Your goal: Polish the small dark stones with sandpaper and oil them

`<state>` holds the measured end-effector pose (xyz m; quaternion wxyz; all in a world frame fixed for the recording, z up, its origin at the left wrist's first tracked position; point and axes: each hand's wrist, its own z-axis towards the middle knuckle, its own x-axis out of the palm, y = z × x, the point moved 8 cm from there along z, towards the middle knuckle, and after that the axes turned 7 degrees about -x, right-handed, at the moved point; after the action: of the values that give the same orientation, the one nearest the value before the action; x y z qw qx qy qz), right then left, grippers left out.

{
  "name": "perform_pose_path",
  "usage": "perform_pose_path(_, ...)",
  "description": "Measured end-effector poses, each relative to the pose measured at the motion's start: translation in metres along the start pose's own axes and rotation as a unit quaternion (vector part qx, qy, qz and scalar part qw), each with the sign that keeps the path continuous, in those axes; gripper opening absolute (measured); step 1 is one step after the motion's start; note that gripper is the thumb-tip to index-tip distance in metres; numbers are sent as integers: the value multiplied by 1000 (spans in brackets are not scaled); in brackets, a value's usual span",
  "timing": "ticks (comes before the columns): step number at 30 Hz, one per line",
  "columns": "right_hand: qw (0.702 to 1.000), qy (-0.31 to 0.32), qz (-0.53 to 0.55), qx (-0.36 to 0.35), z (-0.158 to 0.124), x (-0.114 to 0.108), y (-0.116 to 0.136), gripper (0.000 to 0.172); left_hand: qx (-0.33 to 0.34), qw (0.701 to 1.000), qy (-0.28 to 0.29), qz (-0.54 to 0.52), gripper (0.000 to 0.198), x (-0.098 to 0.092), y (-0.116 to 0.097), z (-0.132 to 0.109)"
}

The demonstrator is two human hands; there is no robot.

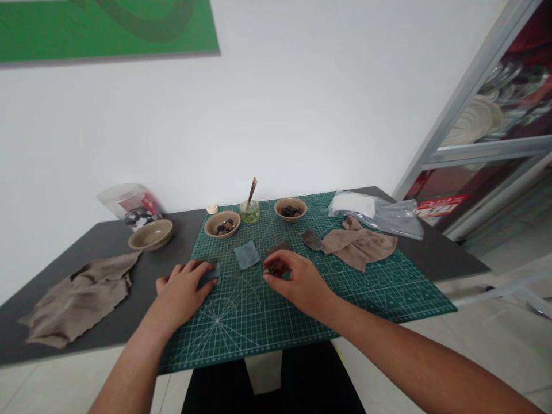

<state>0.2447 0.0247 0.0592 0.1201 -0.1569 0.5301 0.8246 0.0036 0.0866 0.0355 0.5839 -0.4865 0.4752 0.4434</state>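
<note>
My left hand [184, 289] rests on the green cutting mat [366, 287], its fingers closed over a small grey-blue square of sandpaper [210, 275]. My right hand [295, 280] is beside it to the right, fingertips pinched on a small dark stone [276, 268] that is partly hidden. Another grey-blue sandpaper square [247, 255] lies flat between and just beyond the hands. A dark brown sandpaper piece [278, 248] lies behind the right hand.
Two tan bowls of dark stones [222, 224] [290, 209] and a glass jar with sticks [250, 210] stand at the mat's far edge. An empty bowl [151, 234], a plastic container [127, 208], brown cloths [80, 296] [359, 244] and a plastic bag [375, 213] lie around.
</note>
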Motion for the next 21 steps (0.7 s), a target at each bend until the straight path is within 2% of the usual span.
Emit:
perform_pose_path(2,999,-4,51,20,10,5,-1,16,-26,998,-53,-16,27,-15,-2,-1)
perform_pose_path(4,992,-8,121,43,22,12,-3,20,-21,987,-118,-104,27,-35,-14,-3)
perform_pose_path(5,985,-10,162,53,29,16,-4,23,16,976,-111,-184,35,-41,-26,-4)
perform_pose_path(7,968,-15,244,61,45,24,-4,30,96,933,0,-346,51,-40,-57,0)
perform_pose_path(8,959,-17,275,61,53,26,-4,33,113,911,34,-395,47,-41,-68,4)
perform_pose_path(10,950,-18,308,58,71,29,-3,38,112,895,28,-430,27,-46,-79,17)
perform_pose_path(12,948,-11,312,59,87,30,-4,42,129,873,31,-469,23,-49,-85,34)
perform_pose_path(15,963,-17,261,64,108,26,-16,48,128,858,21,-496,17,-51,-79,61)
perform_pose_path(18,987,-77,104,96,123,11,-43,62,82,847,-86,-518,29,-64,-53,85)
perform_pose_path(21,985,-98,-27,137,135,6,-66,83,79,850,-178,-490,28,-77,-38,97)
